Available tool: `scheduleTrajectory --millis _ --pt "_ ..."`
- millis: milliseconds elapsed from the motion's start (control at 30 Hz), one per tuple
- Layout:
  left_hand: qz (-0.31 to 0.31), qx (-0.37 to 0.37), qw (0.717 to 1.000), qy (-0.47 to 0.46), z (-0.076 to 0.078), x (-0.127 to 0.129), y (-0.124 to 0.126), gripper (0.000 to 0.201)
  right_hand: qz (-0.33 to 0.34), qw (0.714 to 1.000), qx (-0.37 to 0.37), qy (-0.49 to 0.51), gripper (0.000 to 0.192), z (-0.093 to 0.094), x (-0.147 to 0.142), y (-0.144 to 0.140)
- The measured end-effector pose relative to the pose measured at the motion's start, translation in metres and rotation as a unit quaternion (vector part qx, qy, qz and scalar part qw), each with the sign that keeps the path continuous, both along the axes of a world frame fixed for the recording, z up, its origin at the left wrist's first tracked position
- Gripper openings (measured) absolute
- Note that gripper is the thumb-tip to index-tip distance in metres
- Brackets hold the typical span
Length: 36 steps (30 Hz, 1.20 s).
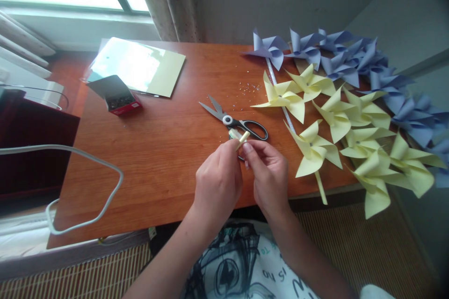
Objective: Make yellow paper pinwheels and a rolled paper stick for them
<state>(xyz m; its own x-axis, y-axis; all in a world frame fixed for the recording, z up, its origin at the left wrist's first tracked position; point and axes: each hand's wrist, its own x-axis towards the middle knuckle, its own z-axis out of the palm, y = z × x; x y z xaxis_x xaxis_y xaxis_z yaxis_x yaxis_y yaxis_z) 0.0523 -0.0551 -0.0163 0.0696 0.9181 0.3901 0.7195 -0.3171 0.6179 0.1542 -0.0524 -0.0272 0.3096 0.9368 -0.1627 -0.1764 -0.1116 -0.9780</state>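
Near the table's front edge, my left hand (218,173) is closed around a thin rolled yellow paper stick (243,138), whose upper end pokes out above the fingers. My right hand (269,168) pinches at the same stick, thumb and forefinger pressed together; the lower part is hidden by both hands. Just beyond them lie spread-bladed scissors (227,120) with black and grey handles, one handle partly covered by my hands. A small whitish object (234,134) shows beside the stick, too covered to name.
Yellow paper pinwheels (312,147) and purple paper pinwheels (268,49) crowd the right side. Paper scraps (249,88) are scattered beyond the scissors. A small red box (124,106) stands open at left, before a stack of paper (164,72). A white cable (119,173) loops over the left edge.
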Motion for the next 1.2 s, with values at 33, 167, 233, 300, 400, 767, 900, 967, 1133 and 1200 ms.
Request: scheduleTrajectory --millis 33,167,233,300,400,767,900,967,1133,1200 --pt "-0.001 0.009 1.0 0.006 -0.001 0.0 0.0 0.013 -0.003 1.0 0.001 0.0 0.019 0.0 0.0 0.0" --pt "-0.014 0.028 0.999 0.023 -0.003 0.001 0.0 0.016 -0.006 1.0 0.008 0.015 0.015 0.0 -0.001 0.001" --pt "-0.021 0.027 0.999 0.034 -0.003 -0.001 -0.001 0.016 0.002 1.0 0.008 0.019 0.014 0.001 -0.001 0.001" --pt "-0.026 0.023 0.999 0.04 -0.003 -0.002 0.0 0.018 0.014 1.0 0.005 0.011 0.015 0.002 -0.001 0.001" --pt "-0.019 0.021 0.999 0.039 -0.003 -0.005 0.0 0.02 0.029 0.999 0.009 -0.012 0.016 0.006 0.001 -0.002" --pt "-0.009 -0.02 1.0 -0.003 -0.006 -0.006 -0.002 0.014 0.07 0.997 0.011 -0.031 0.013 0.012 0.004 -0.007" --pt "-0.015 -0.103 0.99 -0.1 -0.003 -0.009 -0.001 0.009 0.042 0.998 0.043 -0.02 0.013 0.012 0.008 -0.007" --pt "-0.027 -0.142 0.975 -0.168 -0.002 -0.011 -0.002 0.009 0.03 0.995 0.058 -0.076 0.014 0.013 0.013 -0.006" --pt "-0.06 -0.227 0.908 -0.347 0.002 -0.015 -0.002 0.009 0.114 0.968 0.08 -0.207 0.012 0.018 0.027 0.002" --pt "-0.075 -0.251 0.878 -0.401 0.004 -0.015 -0.001 0.009 0.132 0.966 0.079 -0.208 0.007 0.018 0.029 0.003"
